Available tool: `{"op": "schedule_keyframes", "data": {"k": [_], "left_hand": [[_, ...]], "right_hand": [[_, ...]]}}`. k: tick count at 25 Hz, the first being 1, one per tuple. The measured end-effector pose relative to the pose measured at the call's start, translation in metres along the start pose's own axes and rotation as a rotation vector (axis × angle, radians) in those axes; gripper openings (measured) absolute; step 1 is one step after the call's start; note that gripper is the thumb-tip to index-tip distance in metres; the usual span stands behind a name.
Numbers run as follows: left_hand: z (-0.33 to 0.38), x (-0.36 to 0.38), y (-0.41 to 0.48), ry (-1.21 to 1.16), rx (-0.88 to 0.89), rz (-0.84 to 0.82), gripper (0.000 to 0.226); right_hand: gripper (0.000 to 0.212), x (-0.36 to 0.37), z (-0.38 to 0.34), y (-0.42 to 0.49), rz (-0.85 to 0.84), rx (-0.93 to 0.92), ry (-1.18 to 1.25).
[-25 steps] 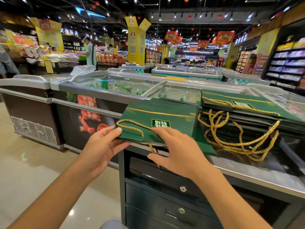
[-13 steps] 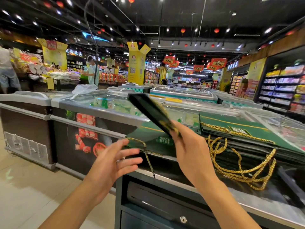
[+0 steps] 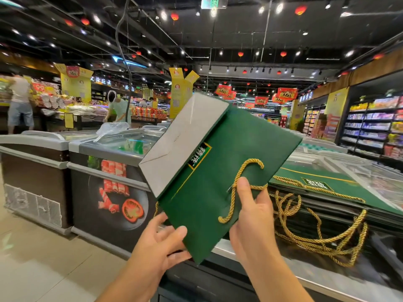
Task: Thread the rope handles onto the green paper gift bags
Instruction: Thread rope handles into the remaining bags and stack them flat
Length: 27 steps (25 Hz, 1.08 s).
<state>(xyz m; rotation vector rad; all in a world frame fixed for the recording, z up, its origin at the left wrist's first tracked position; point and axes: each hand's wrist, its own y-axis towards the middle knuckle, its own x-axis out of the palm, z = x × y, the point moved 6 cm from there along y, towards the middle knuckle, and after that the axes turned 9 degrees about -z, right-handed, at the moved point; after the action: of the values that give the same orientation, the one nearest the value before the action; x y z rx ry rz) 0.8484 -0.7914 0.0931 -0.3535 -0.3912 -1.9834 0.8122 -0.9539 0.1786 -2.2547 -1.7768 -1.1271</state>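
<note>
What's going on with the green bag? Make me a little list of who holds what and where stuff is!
bag: green bag, held up and tilted, grey folded bottom at upper left
left hand: grips the bag's lower corner
right hand: pinches the gold rope against the bag
stack: more green bags lying flat at the right
other ropes: gold, hanging over the stack's front

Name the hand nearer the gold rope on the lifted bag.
Right. The right hand pinches the gold rope; the left hand grips a corner of the green bag, off the rope.
</note>
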Motion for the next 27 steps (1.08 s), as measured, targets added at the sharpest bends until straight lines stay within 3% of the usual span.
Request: {"op": "schedule_keyframes", "data": {"k": [2,6,12,15,17,21,24,27], "left_hand": [[-0.001,-0.012,-0.002,-0.02,0.038,0.058,0.063],[0.008,-0.04,-0.006,-0.033,0.072,0.121,0.068],[0.013,-0.071,0.004,0.109,0.038,0.168,0.048],[0.01,-0.076,0.014,0.225,0.012,0.169,0.039],[0.01,-0.075,0.022,0.294,0.024,0.143,0.037],[0.014,-0.066,0.035,0.502,0.059,0.139,0.026],[0.021,-0.059,0.037,0.729,0.072,0.179,0.018],[0.033,-0.067,0.05,1.14,0.072,0.224,0.041]], "right_hand": [[0.017,-0.001,0.013,0.0,-0.036,0.056,0.04],[0.021,-0.024,0.041,-0.001,-0.08,0.23,-0.168],[0.033,-0.059,0.055,-0.022,-0.267,0.567,-0.599],[0.039,-0.064,0.044,-0.032,-0.456,0.687,-0.849],[0.032,-0.06,0.032,-0.027,-0.502,0.56,-0.976],[0.009,-0.047,0.007,0.001,-0.474,-0.008,-1.298],[0.036,-0.046,0.031,0.015,-0.665,-0.025,-1.61],[0.034,-0.054,0.045,0.017,-0.694,0.082,-1.628]]}}
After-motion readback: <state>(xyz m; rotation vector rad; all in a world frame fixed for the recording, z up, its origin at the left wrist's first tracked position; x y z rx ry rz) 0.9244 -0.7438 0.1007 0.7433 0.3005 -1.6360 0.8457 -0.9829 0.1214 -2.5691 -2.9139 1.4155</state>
